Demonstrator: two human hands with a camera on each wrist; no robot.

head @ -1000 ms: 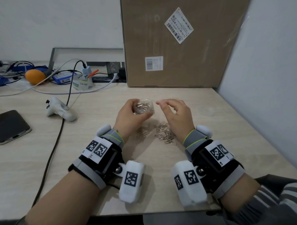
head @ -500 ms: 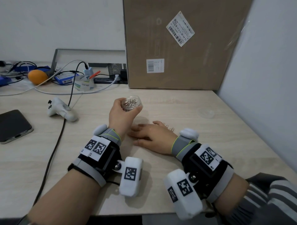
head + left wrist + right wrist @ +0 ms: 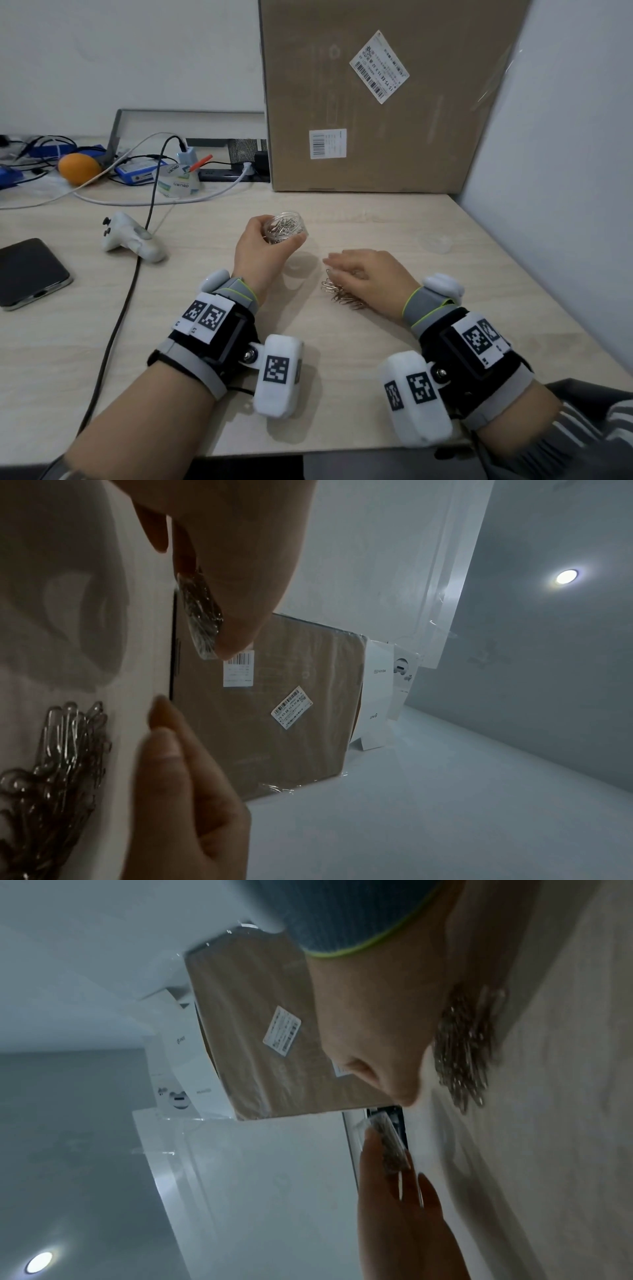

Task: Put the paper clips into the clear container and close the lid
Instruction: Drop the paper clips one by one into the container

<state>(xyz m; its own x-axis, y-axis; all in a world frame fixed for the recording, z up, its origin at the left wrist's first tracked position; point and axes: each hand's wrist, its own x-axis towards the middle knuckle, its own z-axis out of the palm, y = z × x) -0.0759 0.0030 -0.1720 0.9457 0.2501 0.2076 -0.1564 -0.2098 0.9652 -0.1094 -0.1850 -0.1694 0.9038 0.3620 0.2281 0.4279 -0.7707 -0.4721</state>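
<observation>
Fingers of your left hand [image 3: 263, 246] curl round the container [image 3: 286, 228] and hold it off the desk [image 3: 205, 308], mouth up, no lid, partly filled w/ clips. Right hand [image 3: 371, 277] lies low over the loose clips [image 3: 337, 291], fingers extended and relaxed, nothing pinched; whether the tips touch the desk cannot be told.

Change vs. 0.5 s ago: right hand has slid rightward off the spot below the container, and the pile now shows at its near-left edge. Vs. 1.0 s ago: it has dropped from the container mouth. Judgement: one load is in; next gather is starting. Task approx. midway.

Lid [image 3: 436, 243] sits far right on the desk, well apart from both hands.

Clearance: open desk between pile and container, no obstacle. Box [image 3: 376, 102] stands behind; wall close on the right, near the lid. Controller [image 3: 132, 238], cable, phone [image 3: 29, 270] lie left, well clear. Keep the container level; clips snag together.
</observation>
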